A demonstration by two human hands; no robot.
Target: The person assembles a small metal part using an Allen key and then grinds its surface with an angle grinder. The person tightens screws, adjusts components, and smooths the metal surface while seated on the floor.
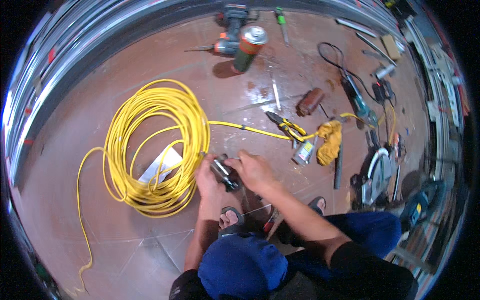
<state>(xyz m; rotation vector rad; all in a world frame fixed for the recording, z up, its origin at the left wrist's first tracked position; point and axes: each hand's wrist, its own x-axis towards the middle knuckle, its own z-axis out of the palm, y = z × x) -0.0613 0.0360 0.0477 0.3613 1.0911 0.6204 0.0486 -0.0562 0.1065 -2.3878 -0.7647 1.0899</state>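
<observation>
Between my hands is a small dark cylindrical object with a shiny metal band point(222, 171); I cannot make out its exact kind. The fingers of my left hand point(207, 179) close around its left side. From the right, my right hand point(254, 171) grips its upper end with thumb and fingers bent. Just beyond my left hand lies a large coil of yellow cable point(197, 140), one loose end trailing to the lower left. A white sheet of paper point(167, 162) shows under the coil's loops. Another length of cable runs right, past yellow-handled pliers point(287, 125).
A spray can point(249, 50) stands by a cordless drill point(231, 37) at the back. Right of the pliers are a brown cylinder point(310, 101), a yellow glove point(329, 142), an angle grinder point(357, 100) and a circular saw point(377, 175). Metal profiles point(75, 60) line the back left.
</observation>
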